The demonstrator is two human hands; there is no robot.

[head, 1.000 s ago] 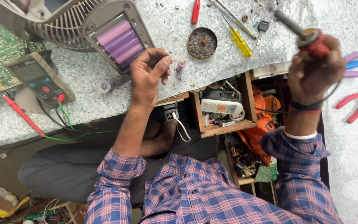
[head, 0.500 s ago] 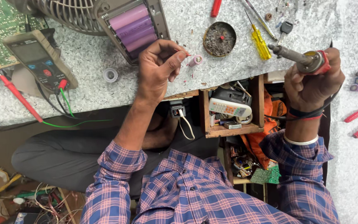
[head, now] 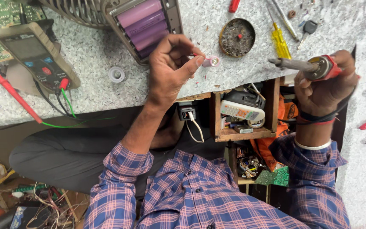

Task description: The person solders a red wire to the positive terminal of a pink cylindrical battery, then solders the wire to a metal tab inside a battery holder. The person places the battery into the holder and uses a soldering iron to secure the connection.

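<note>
Left hand (head: 172, 63) pinches a small pink cell (head: 211, 62) btwn thumb & fingertips; cell sticks out right of the fingers, just above the speckled bench (head: 90, 85) edge. Right hand (head: 325, 85) is fisted round a soldering iron (head: 306, 65), tip pointing left toward the cell, well apart from it. Battery pack (head: 145, 25) lies just behind left hand, round tin (head: 237, 37) btwn hands.
</note>
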